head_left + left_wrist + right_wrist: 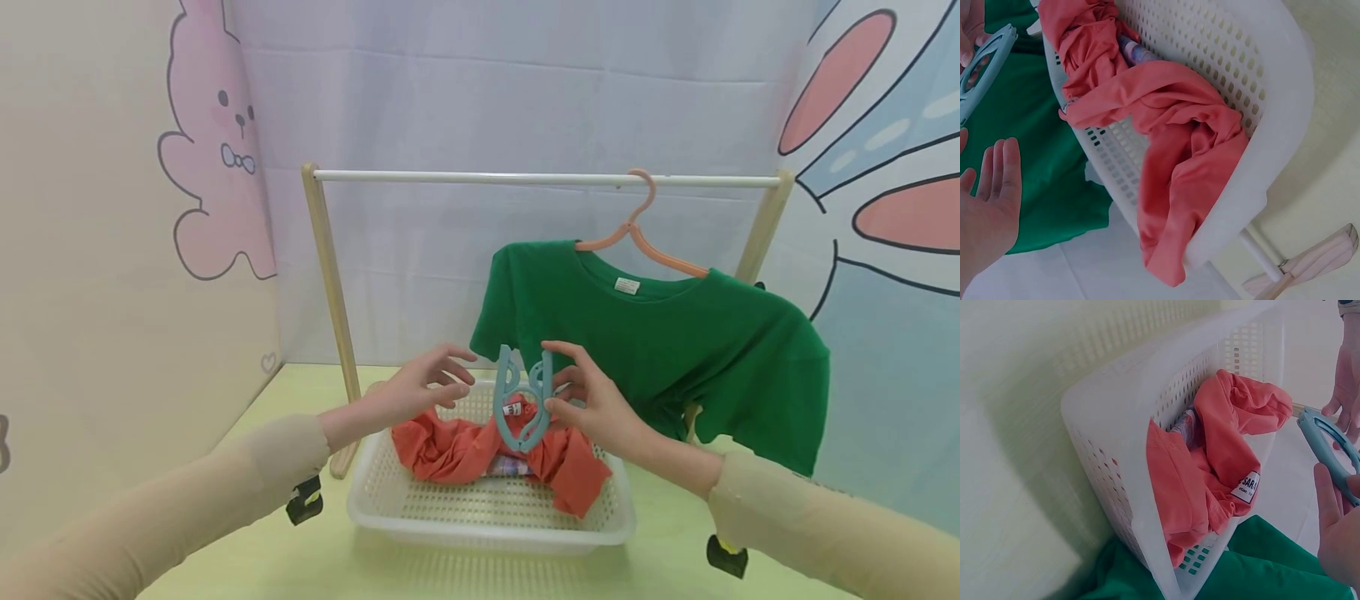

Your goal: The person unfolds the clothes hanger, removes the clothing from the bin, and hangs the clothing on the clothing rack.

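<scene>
My right hand (600, 408) pinches a light-blue folding hanger (499, 400) between thumb and fingers, above the basket. The hanger's two arms are folded up into a narrow V. To its left my left hand (423, 387) is held with its fingers spread loosely, apart from the hanger and holding nothing. In the left wrist view the left palm (994, 206) faces up below the hanger (988, 69). Beneath both hands, a crumpled coral-red garment (457, 454) with a white label lies in a white perforated basket (487, 525).
Behind stands a wooden-legged rack with a white rod (450, 177). A green T-shirt (600, 317) hangs on it from an orange hanger (667, 262), draping down behind the right hand. A small patterned purplish item (507, 466) lies among the red cloth.
</scene>
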The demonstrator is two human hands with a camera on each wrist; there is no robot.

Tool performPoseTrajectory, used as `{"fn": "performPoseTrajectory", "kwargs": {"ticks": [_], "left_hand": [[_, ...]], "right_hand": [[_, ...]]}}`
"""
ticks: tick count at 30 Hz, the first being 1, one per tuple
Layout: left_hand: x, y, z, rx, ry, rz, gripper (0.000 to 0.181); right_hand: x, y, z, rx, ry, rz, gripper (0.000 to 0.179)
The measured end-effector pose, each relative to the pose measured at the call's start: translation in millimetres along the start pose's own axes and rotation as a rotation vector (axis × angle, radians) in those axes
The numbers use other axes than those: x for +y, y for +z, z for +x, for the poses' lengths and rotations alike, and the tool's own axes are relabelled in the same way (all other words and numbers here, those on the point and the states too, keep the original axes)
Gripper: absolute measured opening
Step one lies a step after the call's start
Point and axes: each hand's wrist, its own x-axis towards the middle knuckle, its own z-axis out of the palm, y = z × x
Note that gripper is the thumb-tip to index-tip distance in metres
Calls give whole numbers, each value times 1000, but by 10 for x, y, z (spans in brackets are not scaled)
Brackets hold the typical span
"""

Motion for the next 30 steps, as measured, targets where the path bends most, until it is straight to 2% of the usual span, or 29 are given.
{"fn": "performPoseTrajectory", "kwargs": {"ticks": [8, 14, 17, 23, 30], "left_hand": [[29, 44, 83, -17, 1, -34, 56], [73, 15, 213, 29, 38, -31, 65], [77, -13, 281, 52, 37, -42, 68], [62, -50, 398, 66, 45, -93, 67], [35, -41, 482, 77, 41, -85, 64]], "right_hand": [[3, 0, 131, 25, -25, -20, 67], [6, -12, 248, 30, -23, 7, 68], [-10, -17, 298, 32, -18, 24, 69], [-7, -43, 374, 32, -27, 32, 69], [14, -23, 463, 42, -34, 35, 71]]}}
